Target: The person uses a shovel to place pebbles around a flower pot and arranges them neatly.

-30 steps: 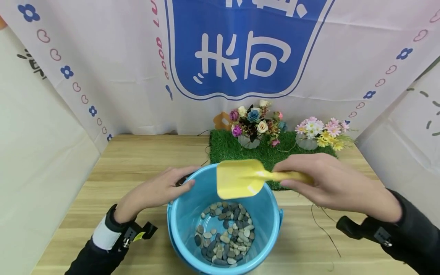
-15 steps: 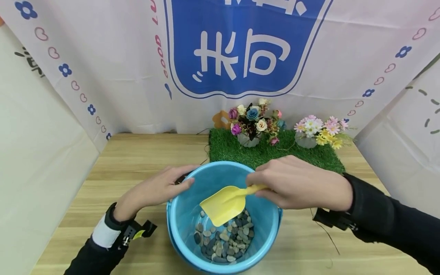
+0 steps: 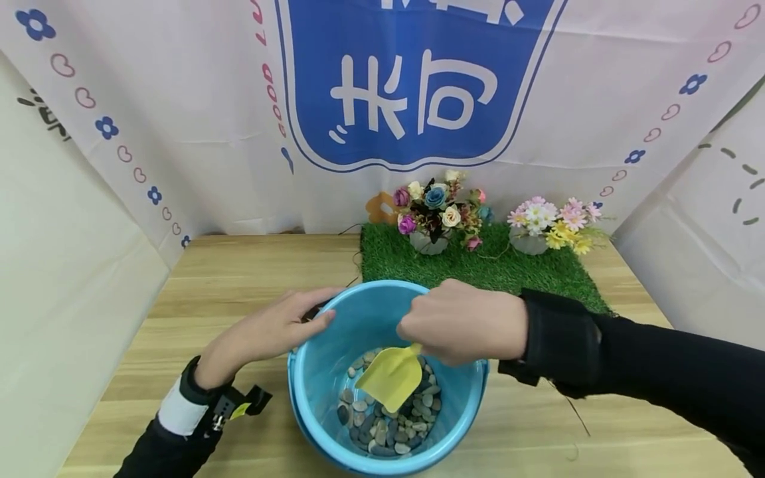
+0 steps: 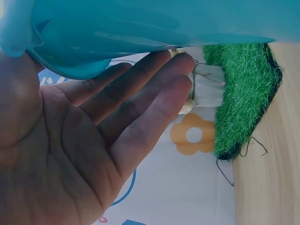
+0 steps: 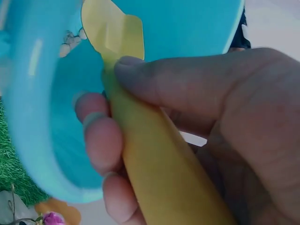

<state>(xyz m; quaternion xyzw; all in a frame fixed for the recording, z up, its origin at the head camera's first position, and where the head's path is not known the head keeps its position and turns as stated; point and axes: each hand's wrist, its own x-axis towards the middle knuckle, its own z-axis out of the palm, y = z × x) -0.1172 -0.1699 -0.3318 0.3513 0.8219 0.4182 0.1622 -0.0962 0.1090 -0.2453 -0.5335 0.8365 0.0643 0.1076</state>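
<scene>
A light-blue bucket (image 3: 388,468) stands on the wooden table with grey and tan pebbles (image 3: 391,431) over its bottom. My left hand (image 3: 269,328) holds its left rim, thumb over the edge and fingers along the outside wall; in the left wrist view those fingers (image 4: 140,126) are nearly straight. My right hand (image 3: 460,325) is over the bucket's right side, gripping a yellow toy shovel (image 3: 391,380) by its handle. The shovel's blade points down and left inside the bucket, overlapping the pebbles in the head view. In the right wrist view, thumb and fingers wrap the thick handle (image 5: 154,159).
Behind the bucket lies a green artificial grass mat (image 3: 382,255). On it stand a pot of mixed roses (image 3: 439,212) and a pot of pink, white and yellow flowers (image 3: 552,226). A printed white cloth (image 3: 239,166) hangs behind the wooden table (image 3: 227,279).
My right hand has moved left and down with the shovel, from above the bucket's right rim into the bucket. The blade has tipped from level to pointing down. My left hand stays on the rim.
</scene>
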